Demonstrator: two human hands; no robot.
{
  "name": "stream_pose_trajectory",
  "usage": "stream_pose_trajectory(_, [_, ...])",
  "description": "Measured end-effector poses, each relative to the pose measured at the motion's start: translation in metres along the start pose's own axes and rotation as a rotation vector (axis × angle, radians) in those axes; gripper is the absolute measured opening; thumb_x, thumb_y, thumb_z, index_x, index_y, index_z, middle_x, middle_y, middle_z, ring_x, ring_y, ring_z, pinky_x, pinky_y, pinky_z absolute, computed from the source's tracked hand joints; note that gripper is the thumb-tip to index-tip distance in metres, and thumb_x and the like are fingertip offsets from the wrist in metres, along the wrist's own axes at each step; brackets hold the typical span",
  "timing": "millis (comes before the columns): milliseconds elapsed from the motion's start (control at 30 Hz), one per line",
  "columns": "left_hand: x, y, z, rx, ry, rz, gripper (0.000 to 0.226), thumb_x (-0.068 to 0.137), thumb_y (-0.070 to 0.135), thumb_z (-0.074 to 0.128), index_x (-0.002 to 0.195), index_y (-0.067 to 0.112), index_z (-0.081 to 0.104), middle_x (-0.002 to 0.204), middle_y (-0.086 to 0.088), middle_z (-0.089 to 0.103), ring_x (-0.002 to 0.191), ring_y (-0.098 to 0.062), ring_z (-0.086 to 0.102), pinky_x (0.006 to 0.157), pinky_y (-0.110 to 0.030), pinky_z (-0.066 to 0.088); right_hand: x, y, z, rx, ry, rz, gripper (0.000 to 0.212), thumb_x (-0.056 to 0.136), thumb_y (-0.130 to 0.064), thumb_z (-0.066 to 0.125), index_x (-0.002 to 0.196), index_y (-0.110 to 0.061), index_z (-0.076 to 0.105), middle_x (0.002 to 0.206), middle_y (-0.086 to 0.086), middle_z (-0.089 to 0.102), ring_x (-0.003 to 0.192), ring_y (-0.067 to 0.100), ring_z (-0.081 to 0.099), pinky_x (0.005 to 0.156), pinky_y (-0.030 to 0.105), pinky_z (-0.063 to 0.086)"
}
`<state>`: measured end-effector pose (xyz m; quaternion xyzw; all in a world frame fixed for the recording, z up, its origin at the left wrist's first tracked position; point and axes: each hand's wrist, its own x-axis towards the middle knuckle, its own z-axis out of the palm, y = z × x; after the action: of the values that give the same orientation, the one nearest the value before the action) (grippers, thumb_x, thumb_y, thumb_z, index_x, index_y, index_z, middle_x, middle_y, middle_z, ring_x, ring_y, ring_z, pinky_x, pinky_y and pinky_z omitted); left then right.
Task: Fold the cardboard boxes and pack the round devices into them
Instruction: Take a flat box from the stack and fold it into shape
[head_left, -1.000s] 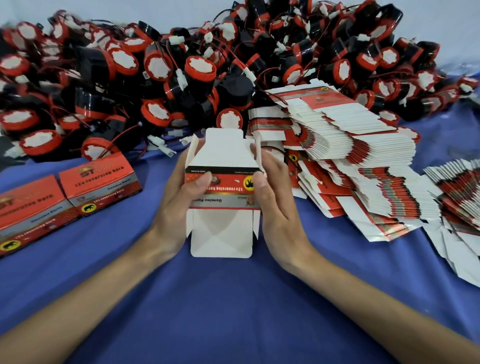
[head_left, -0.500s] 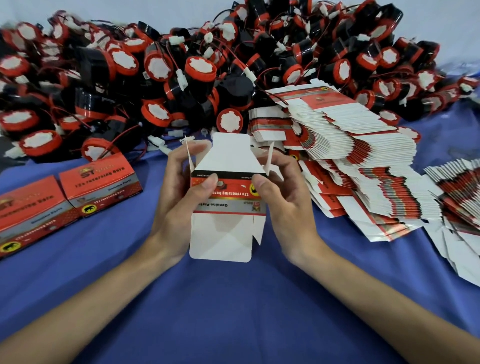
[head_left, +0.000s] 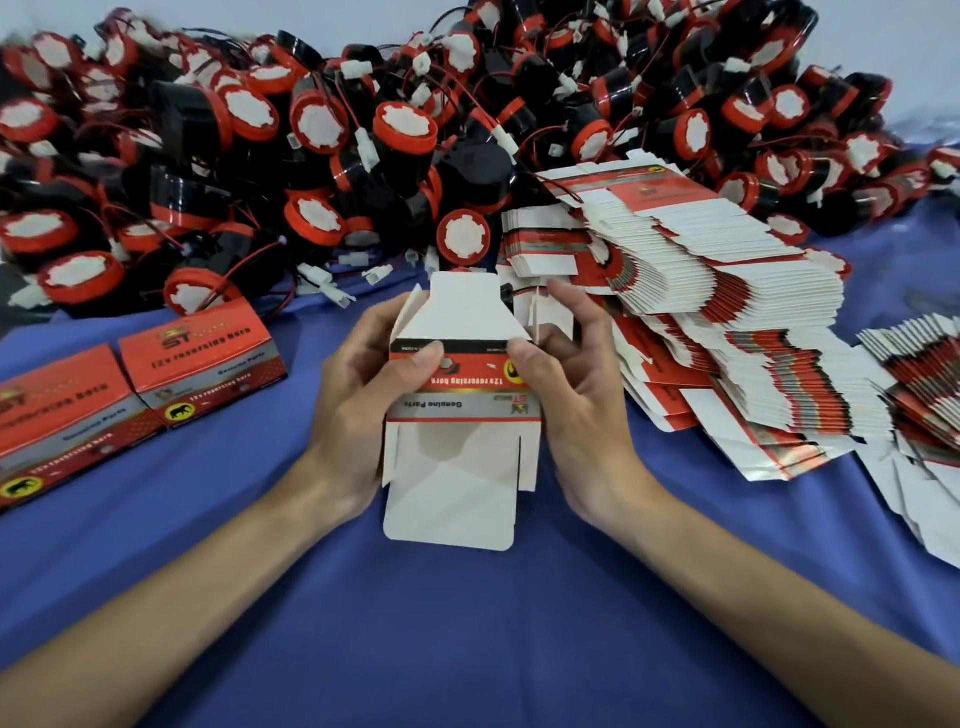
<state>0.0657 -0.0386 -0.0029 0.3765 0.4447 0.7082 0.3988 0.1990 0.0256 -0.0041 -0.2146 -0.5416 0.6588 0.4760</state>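
Meanwhile, compared with a second earlier, the cardboard box (head_left: 460, 395) had swelled from a nearly flat blank into an open sleeve, its far side flaps splayed outward; that suggests squaring-up was nearly finished and the end flaps were the next thing to close. Both hands were clamped on it above the blue worktop (head_left: 467, 623): the left hand (head_left: 358, 410) wrapped its left wall with the thumb on the printed panel, the right hand (head_left: 576, 400) held the right wall, fingers reaching to a far flap. It held nothing yet. Round devices (head_left: 405, 130) lay heaped beyond, flat blanks (head_left: 727, 291) stacked to the right. Two closed boxes (head_left: 202, 358) sat at left; their contents could not be seen
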Motion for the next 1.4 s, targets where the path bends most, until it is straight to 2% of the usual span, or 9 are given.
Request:
stream_pose_trajectory(133, [0.001,0.003,0.0,0.019,0.017,-0.072,0.029,0.085,0.026,0.06,0.113,0.02,0.064,0.09,-0.002,0.075,0.076,-0.016,0.071,0.062,-0.025,0.055,-0.003,0.002,0.002,-0.139,-0.064,-0.049,0.028,0.088,-0.023,0.053,0.115,-0.031,0.054,0.094,0.01,0.059,0.09,0.01,0.063,0.073,0.022,0.052])
stream_pose_trajectory(300, [0.001,0.004,0.002,0.003,0.003,-0.09,0.025,0.093,0.03,0.048,0.108,0.028,0.067,0.097,0.001,0.074,0.082,-0.013,0.071,0.064,-0.024,0.055,-0.006,0.005,0.002,-0.266,-0.09,-0.084,0.03,0.093,-0.027,0.045,0.121,-0.035,0.053,0.108,-0.027,0.063,0.107,-0.004,0.059,0.081,0.014,0.047])
stream_pose_trajectory(567, [-0.003,0.009,0.005,-0.091,-0.083,-0.164,0.036,0.085,0.042,0.041,0.082,0.034,0.076,0.08,0.002,0.074,0.071,-0.011,0.071,0.058,-0.023,0.055,-0.009,0.003,0.005,-0.369,-0.155,-0.02,0.022,0.091,-0.044,0.04,0.1,-0.039,0.06,0.1,-0.002,0.056,0.092,0.002,0.059,0.077,0.019,0.045])
stream_pose_trajectory(700, [-0.003,0.009,0.004,-0.037,-0.06,-0.151,0.03,0.082,0.036,0.048,0.099,0.016,0.061,0.09,-0.012,0.065,0.068,-0.014,0.069,0.056,-0.023,0.054,-0.011,0.001,0.007,-0.35,-0.189,-0.011,0.025,0.09,-0.042,0.041,0.085,-0.05,0.064,0.103,-0.003,0.052,0.093,0.006,0.059,0.077,0.023,0.048])
stream_pose_trajectory(800, [-0.001,0.01,0.005,-0.006,-0.053,-0.119,0.016,0.08,0.03,0.054,0.067,0.024,0.061,0.091,-0.017,0.042,0.064,-0.009,0.061,0.055,-0.021,0.052,-0.01,-0.001,0.007,-0.313,-0.136,-0.028,0.025,0.092,-0.029,0.041,0.08,-0.033,0.063,0.096,-0.003,0.049,0.086,0.005,0.056,0.073,0.02,0.047])
stream_pose_trajectory(867, [-0.001,0.009,0.005,0.027,-0.032,-0.12,0.021,0.078,0.032,0.056,0.06,0.025,0.064,0.091,-0.018,0.044,0.062,-0.01,0.062,0.054,-0.021,0.053,-0.011,-0.001,0.007,-0.334,-0.119,-0.057,0.02,0.094,-0.026,0.041,0.087,-0.027,0.06,0.093,0.003,0.051,0.085,0.008,0.056,0.073,0.022,0.046])
stream_pose_trajectory(1067, [0.001,0.004,0.003,0.059,0.067,-0.102,0.019,0.077,0.032,0.058,0.074,0.018,0.071,0.071,-0.004,0.069,0.059,-0.014,0.067,0.051,-0.023,0.053,-0.01,0.0,0.005,-0.23,-0.094,0.058,0.02,0.101,-0.016,0.046,0.081,-0.014,0.048,0.068,-0.016,0.053,0.067,-0.001,0.053,0.061,0.014,0.043])
stream_pose_trajectory(1300, [0.002,0.003,0.004,0.057,0.11,-0.058,0.018,0.077,0.025,0.059,0.095,0.022,0.061,0.074,0.007,0.07,0.063,-0.008,0.067,0.051,-0.02,0.052,-0.012,0.001,0.004,-0.196,-0.166,0.03,0.007,0.088,-0.026,0.051,0.09,-0.019,0.053,0.077,-0.015,0.064,0.075,0.002,0.061,0.067,0.018,0.048])
stream_pose_trajectory(1400, [0.003,0.002,0.004,0.044,0.096,-0.061,0.027,0.075,0.027,0.059,0.101,0.022,0.06,0.078,0.0,0.066,0.063,-0.012,0.067,0.05,-0.023,0.053,-0.011,0.002,0.003,-0.193,-0.153,-0.015,0.021,0.089,-0.022,0.05,0.109,-0.027,0.052,0.09,-0.018,0.065,0.086,0.001,0.063,0.073,0.019,0.05])
